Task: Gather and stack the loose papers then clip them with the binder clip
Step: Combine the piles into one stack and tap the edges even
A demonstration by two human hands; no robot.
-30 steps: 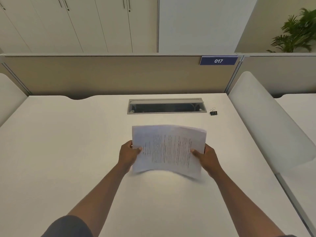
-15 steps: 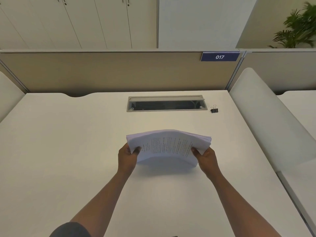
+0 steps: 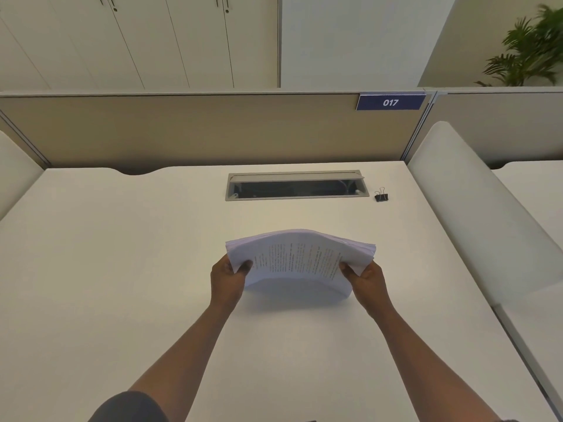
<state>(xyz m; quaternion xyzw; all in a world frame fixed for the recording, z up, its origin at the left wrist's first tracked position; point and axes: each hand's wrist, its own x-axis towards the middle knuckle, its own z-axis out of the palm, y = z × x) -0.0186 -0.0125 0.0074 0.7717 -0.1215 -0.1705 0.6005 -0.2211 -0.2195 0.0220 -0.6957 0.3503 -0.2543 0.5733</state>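
In the head view, the left hand (image 3: 229,280) and the right hand (image 3: 367,281) each clamp one short side of the stack of papers (image 3: 300,260), thumbs on top and the other fingers hidden under the sheets. The stack arches upward between the two hands, its middle higher than the gripped ends. Whether its near edge touches the desk (image 3: 122,269) or hangs just above it cannot be told; a soft shadow lies right under it. Printed lines run across the top sheet, too small to read. On the side of the right hand the sheet edges fan slightly, so the stack is not fully squared.

The binder clip (image 3: 381,195) stands on the desk well beyond the right hand and a little to its outer side, just beside the end of the cable tray (image 3: 295,185), whose dark inside is hard to make out. Past it, a partition (image 3: 182,129) carries a blue sign (image 3: 390,102) reading 017. Both forearms run out of frame at the bottom edge.
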